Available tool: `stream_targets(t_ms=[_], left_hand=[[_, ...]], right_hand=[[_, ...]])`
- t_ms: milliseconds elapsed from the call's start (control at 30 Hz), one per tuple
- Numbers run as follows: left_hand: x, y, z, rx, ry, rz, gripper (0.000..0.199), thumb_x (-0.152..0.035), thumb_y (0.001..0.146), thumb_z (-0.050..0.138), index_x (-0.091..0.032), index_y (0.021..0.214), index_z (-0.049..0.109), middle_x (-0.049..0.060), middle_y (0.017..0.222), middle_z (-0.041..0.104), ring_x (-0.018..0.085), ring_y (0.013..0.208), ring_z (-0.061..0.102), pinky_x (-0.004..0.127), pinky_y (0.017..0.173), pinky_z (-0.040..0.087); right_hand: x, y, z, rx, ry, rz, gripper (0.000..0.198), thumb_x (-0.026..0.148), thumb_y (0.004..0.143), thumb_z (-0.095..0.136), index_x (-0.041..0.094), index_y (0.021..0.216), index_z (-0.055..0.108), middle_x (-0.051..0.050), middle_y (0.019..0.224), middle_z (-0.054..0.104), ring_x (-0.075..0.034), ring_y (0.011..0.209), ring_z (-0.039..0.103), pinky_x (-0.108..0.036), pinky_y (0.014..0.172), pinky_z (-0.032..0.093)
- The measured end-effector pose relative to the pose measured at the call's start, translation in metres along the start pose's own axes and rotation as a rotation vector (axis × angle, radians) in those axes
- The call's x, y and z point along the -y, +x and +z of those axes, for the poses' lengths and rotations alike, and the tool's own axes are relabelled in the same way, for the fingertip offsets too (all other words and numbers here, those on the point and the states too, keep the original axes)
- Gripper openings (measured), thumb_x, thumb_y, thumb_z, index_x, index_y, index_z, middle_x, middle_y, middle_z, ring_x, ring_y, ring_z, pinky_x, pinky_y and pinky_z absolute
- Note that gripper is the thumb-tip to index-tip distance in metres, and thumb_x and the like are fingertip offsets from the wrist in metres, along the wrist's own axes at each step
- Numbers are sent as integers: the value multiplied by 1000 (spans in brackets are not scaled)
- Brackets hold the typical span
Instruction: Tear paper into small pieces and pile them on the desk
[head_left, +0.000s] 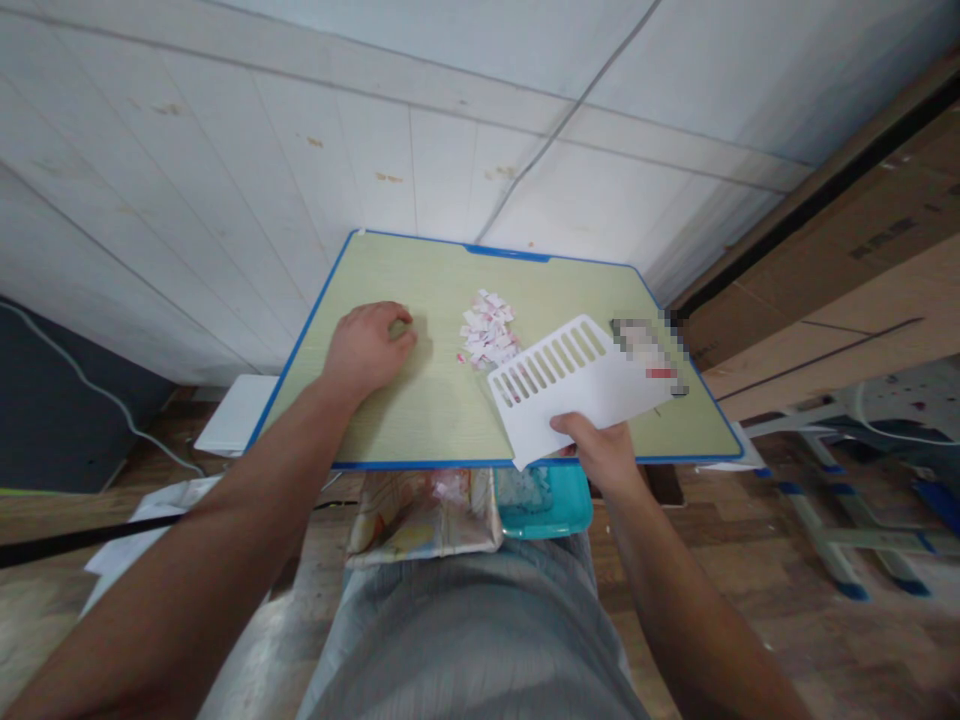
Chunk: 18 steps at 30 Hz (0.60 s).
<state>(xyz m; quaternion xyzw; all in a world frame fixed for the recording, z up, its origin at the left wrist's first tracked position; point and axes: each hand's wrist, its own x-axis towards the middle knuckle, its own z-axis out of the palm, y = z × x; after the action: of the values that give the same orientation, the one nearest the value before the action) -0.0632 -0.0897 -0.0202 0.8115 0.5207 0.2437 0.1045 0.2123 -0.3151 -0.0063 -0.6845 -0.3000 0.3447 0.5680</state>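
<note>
My right hand [604,450] grips the near edge of a flat white board [577,385] with a row of long slots along its far side, thumb on top. The board is tilted over the table's right half. Its slotted edge partly overlaps a pile of small white and pink paper-like pieces [489,325]. On the table's left half, my left hand [371,345] rests with fingers loosely bent. A gap shows between its thumb and forefinger, with nothing visible in it.
The pale yellow-green table [420,420] has a blue rim and stands against a white wall. Below its near edge are a patterned fabric container [427,530] and a turquoise tub [551,510]. A blurred-out item [641,345] lies at right, near cardboard boxes [825,250].
</note>
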Motion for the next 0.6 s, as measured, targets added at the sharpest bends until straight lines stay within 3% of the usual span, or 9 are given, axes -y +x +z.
stream_targets(t_ms=[300, 600], left_hand=[[-1, 0, -1, -1, -3, 7, 38, -36, 101, 63, -21, 128, 86, 16, 147, 86, 39, 145, 75, 54, 135, 53], [0, 0, -1, 4, -6, 9, 38, -37, 100, 63, -23, 127, 86, 14, 147, 86, 38, 146, 74, 53, 136, 52]], right_hand=[[-9, 4, -2, 58, 30, -28, 28, 40, 58, 82, 26, 77, 66, 3, 59, 65, -19, 47, 55, -31, 39, 46], [-16, 11, -3, 56, 96, -134, 26, 42, 76, 83, 28, 74, 61, 4, 61, 61, -17, 49, 52, -32, 44, 45]])
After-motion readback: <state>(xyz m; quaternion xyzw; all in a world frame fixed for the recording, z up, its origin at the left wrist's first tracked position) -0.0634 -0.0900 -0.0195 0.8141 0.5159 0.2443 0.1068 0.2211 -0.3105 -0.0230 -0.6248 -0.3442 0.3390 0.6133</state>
